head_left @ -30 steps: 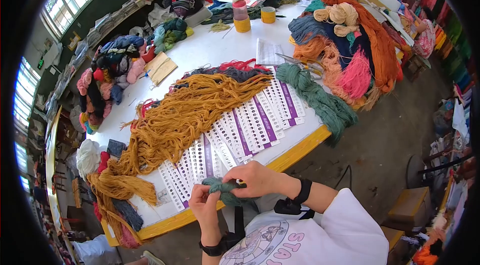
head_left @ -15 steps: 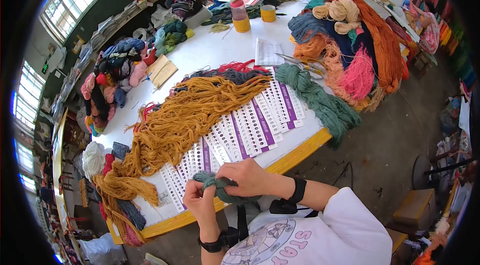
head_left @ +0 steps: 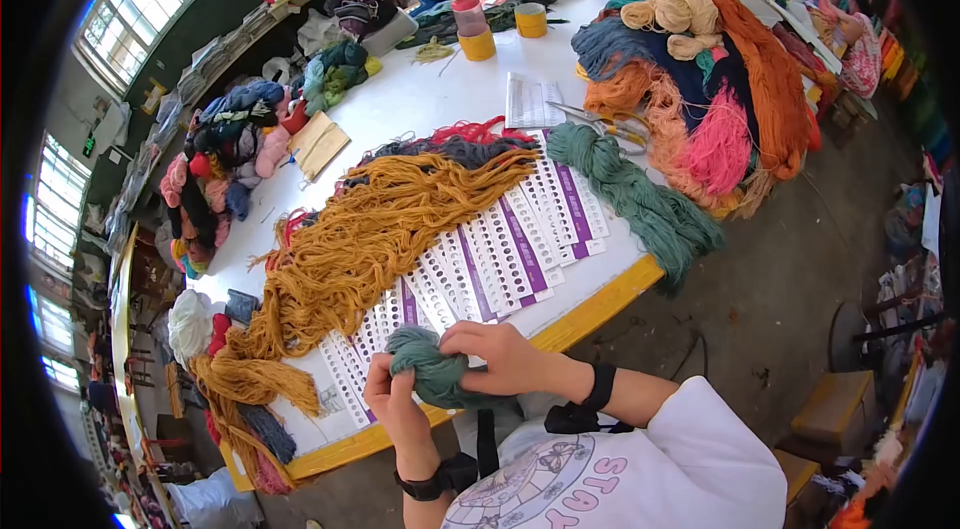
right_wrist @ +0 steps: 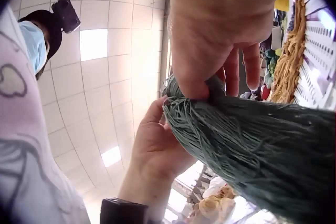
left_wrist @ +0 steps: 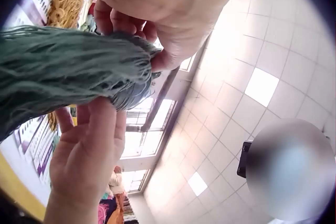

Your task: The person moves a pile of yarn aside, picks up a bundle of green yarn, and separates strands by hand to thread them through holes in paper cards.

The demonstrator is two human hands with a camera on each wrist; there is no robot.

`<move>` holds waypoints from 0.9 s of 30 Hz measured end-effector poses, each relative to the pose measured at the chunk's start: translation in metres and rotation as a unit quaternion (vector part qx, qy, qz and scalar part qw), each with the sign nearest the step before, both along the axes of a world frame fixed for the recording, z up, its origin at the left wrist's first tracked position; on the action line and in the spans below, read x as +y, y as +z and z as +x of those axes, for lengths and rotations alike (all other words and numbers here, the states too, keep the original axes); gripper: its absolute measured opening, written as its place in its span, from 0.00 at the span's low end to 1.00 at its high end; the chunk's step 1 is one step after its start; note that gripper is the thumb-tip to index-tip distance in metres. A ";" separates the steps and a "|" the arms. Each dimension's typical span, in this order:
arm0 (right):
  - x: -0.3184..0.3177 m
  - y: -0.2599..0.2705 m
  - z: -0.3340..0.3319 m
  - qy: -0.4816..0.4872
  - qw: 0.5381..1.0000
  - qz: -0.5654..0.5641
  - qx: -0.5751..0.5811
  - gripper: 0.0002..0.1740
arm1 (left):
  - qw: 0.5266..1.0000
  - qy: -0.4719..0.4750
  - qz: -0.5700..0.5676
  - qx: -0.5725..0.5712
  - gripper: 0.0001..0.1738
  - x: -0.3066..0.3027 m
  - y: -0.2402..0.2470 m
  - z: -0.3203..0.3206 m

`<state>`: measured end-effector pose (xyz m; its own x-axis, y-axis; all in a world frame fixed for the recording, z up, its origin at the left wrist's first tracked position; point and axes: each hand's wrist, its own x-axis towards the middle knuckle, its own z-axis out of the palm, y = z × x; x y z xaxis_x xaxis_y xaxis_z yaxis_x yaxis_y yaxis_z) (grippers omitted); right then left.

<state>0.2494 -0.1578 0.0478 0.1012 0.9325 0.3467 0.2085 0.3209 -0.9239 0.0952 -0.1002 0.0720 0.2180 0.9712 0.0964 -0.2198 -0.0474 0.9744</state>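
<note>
A green yarn skein is held between both hands in front of the table's near edge. My left hand grips its left end; in the left wrist view the thumb and fingers pinch the looped end. Gripping from the right is my right hand, whose thumb presses into the strands in the right wrist view. The loose length of the skein extends away from the looped end there. Just beyond the hands lie white and purple cards with rows of holes.
Mustard yarn covers much of the cards. Another green skein hangs over the table's yellow edge, near scissors. Mixed yarn heaps stand at right, with more at left. Yellow-banded containers are farther back.
The skein, bunched and twisted between the fingers earlier, now shows a fuller, rounder, smoother end. Both hands have shifted slightly left in the head view and keep their hold on it.
</note>
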 end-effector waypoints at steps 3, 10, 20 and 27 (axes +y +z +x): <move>0.005 -0.006 0.000 -0.040 0.995 0.069 -0.052 0.11 | 0.996 0.030 0.075 0.048 0.04 0.003 -0.011 -0.007; 0.009 0.011 -0.001 0.023 0.988 0.084 0.125 0.09 | 0.939 -0.114 -0.280 -0.166 0.23 -0.010 -0.050 0.000; 0.012 0.008 0.047 0.086 0.879 -0.079 0.463 0.22 | 0.843 -0.427 -0.303 0.124 0.24 0.006 -0.014 -0.054; 0.009 0.030 0.049 0.275 0.919 -0.240 0.150 0.29 | 0.828 -0.264 0.113 0.481 0.47 0.002 -0.001 -0.064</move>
<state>0.2983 -0.1491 0.0775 -0.4076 0.9092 -0.0848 -0.1498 -0.1582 -0.9760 0.0308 -0.0980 0.0706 0.6875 0.6972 -0.2029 0.6056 -0.3964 0.6900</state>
